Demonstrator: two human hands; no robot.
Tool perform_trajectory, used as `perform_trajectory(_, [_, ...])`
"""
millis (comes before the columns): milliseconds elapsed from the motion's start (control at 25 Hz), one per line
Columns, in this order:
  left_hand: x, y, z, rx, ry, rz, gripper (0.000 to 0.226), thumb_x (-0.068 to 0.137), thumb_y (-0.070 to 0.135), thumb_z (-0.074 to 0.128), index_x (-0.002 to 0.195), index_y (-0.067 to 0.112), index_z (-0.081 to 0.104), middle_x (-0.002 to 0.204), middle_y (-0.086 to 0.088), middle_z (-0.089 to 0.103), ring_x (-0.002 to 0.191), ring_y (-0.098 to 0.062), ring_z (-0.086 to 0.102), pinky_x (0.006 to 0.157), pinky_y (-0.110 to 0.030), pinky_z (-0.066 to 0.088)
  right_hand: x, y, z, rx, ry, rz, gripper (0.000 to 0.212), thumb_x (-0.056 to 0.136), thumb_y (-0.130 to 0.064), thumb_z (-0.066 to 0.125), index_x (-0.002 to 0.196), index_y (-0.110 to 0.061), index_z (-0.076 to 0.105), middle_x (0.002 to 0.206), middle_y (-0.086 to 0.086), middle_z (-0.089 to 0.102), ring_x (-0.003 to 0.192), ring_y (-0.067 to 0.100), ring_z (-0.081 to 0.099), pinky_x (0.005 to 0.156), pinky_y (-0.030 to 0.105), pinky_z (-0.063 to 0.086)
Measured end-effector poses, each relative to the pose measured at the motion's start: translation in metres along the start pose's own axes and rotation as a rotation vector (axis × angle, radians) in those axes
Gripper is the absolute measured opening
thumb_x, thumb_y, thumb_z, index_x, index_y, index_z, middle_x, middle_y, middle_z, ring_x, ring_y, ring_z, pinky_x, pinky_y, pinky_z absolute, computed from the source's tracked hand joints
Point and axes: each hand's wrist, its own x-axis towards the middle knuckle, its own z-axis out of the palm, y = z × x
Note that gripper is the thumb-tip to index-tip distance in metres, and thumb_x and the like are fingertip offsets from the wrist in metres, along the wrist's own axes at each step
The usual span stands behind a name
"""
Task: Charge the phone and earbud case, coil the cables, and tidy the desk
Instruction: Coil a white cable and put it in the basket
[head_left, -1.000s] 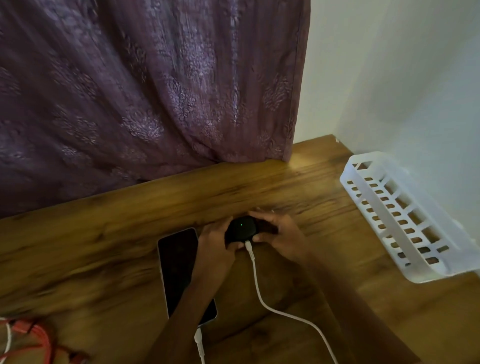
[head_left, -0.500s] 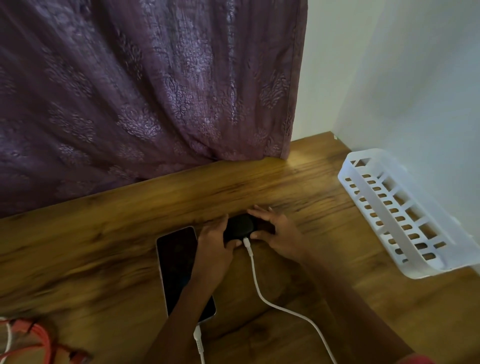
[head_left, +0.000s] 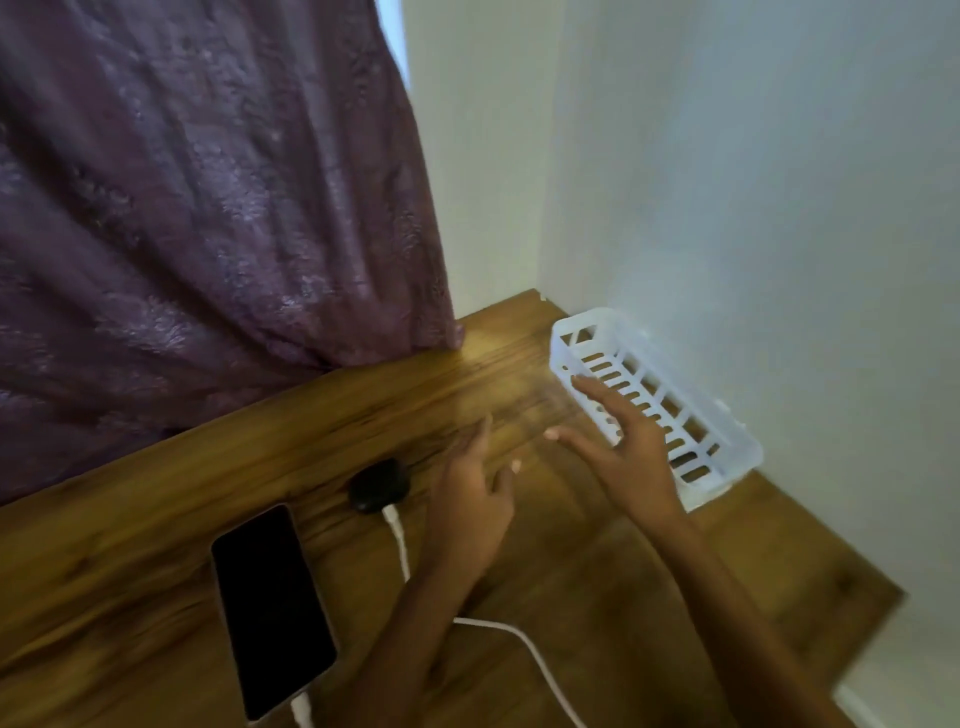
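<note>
**A:** Hands?

**B:** Left hand (head_left: 472, 499) and right hand (head_left: 623, 457) are both empty, fingers spread wide. The right is over the near rim of the white basket (head_left: 743, 457). Contact unresolved (blur).

**A:** Item positions?

**B:** Basket: far right on the desk (head_left: 156, 519), against the wall. Earbud case (head_left: 376, 486): mid-desk, just left of the left hand, white cable (head_left: 400, 545) plugged into its near side. Phone (head_left: 270, 608): near left, lying flat.

**A:** Handling estimate?

**B:** Basket is probably light, stiff slotted plastic that slides easily on wood. Take it by the long rims. Case is small and smooth, so the limp cable could drag it. Hold the plug, not the cord.
</note>
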Motion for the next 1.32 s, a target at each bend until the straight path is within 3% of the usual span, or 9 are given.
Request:
perform_trajectory(40, [0.002, 0.009, 0.012, -0.038, -0.026, -0.013, 0.056, 0.089, 0.023, 0.057, 0.140, 0.017, 0.035, 0.144, -0.003, 0.042, 0.134, -0.016, 0.037, 0.105, -0.019, 0.025, 0.002, 0.006, -0.017, -0.026, 0.080, 0.018, 0.053, 0.071, -0.029, 0.077, 0.121, -0.021, 0.058, 0.127, -0.004, 0.058, 0.113, 0.008, 0.051, 0.097, 0.024, 0.042])
perform_trajectory(160, [0.007, 0.037, 0.050, -0.191, -0.112, -0.081, 0.052, 0.089, 0.024, 0.057, 0.138, 0.018, 0.039, 0.142, -0.001, 0.045, 0.130, -0.016, 0.042, 0.104, -0.027, 0.035, 0.006, 0.025, -0.069, -0.163, 0.242, 0.103, 0.049, 0.076, -0.033, 0.072, 0.120, -0.017, 0.058, 0.128, 0.002, 0.058, 0.112, 0.016, 0.054, 0.095, 0.027, 0.040])
perform_trajectory(320, [0.013, 0.064, 0.094, -0.381, -0.226, -0.164, 0.046, 0.089, 0.026, 0.057, 0.133, 0.022, 0.045, 0.123, 0.010, 0.055, 0.106, -0.003, 0.049, 0.082, -0.020, 0.043, 0.014, 0.059, -0.111, -0.169, 0.270, 0.255, 0.048, 0.083, -0.038, 0.064, 0.124, -0.017, 0.055, 0.133, 0.004, 0.055, 0.118, 0.021, 0.051, 0.102, 0.038, 0.040])
perform_trajectory(400, [0.020, 0.066, 0.115, -0.416, -0.267, -0.200, 0.049, 0.089, 0.029, 0.057, 0.135, 0.024, 0.042, 0.127, 0.009, 0.056, 0.108, -0.008, 0.055, 0.081, -0.022, 0.048, 0.017, 0.074, -0.117, -0.155, 0.246, 0.293, 0.047, 0.086, -0.037, 0.061, 0.126, -0.014, 0.054, 0.131, 0.006, 0.057, 0.115, 0.022, 0.054, 0.101, 0.041, 0.045])
perform_trajectory(520, [0.026, 0.065, 0.140, -0.421, -0.276, -0.223, 0.058, 0.090, 0.022, 0.056, 0.141, 0.025, 0.031, 0.132, 0.001, 0.054, 0.116, -0.016, 0.055, 0.078, -0.022, 0.049, 0.023, 0.093, -0.115, -0.163, 0.195, 0.312, 0.037, 0.091, -0.033, 0.054, 0.121, -0.014, 0.058, 0.121, 0.006, 0.063, 0.103, 0.019, 0.062, 0.092, 0.036, 0.051])
perform_trajectory(680, [0.025, 0.067, 0.150, -0.389, -0.243, -0.222, 0.061, 0.091, 0.017, 0.054, 0.143, 0.027, 0.025, 0.132, 0.000, 0.053, 0.115, -0.015, 0.055, 0.084, -0.028, 0.050, 0.025, 0.103, -0.112, -0.081, 0.160, 0.357, 0.028, 0.095, -0.025, 0.046, 0.115, -0.013, 0.061, 0.109, 0.004, 0.065, 0.088, 0.013, 0.061, 0.081, 0.024, 0.050])
perform_trajectory(800, [0.025, 0.066, 0.149, -0.406, -0.247, -0.246, 0.061, 0.091, 0.018, 0.054, 0.144, 0.028, 0.025, 0.129, 0.003, 0.054, 0.108, -0.008, 0.053, 0.087, -0.032, 0.050, 0.026, 0.104, -0.111, -0.032, 0.179, 0.382, 0.027, 0.096, -0.025, 0.045, 0.114, -0.013, 0.060, 0.104, 0.000, 0.063, 0.086, 0.013, 0.060, 0.080, 0.026, 0.051])
perform_trajectory(1080, [0.026, 0.064, 0.146, -0.443, -0.270, -0.268, 0.060, 0.091, 0.017, 0.055, 0.143, 0.029, 0.027, 0.130, 0.003, 0.055, 0.117, -0.012, 0.053, 0.089, -0.031, 0.050, 0.024, 0.095, -0.109, -0.045, 0.217, 0.366, 0.027, 0.096, -0.021, 0.045, 0.115, -0.009, 0.060, 0.105, 0.004, 0.063, 0.084, 0.013, 0.058, 0.075, 0.021, 0.048])
perform_trajectory(1320, [0.007, 0.060, 0.097, -0.475, -0.220, -0.178, 0.060, 0.088, 0.018, 0.060, 0.139, 0.033, 0.034, 0.129, 0.010, 0.056, 0.102, -0.001, 0.056, 0.068, -0.013, 0.051, -0.002, 0.060, -0.093, -0.014, 0.235, 0.288, 0.026, 0.094, -0.025, 0.048, 0.115, -0.015, 0.059, 0.107, 0.000, 0.064, 0.083, 0.013, 0.062, 0.077, 0.027, 0.053])
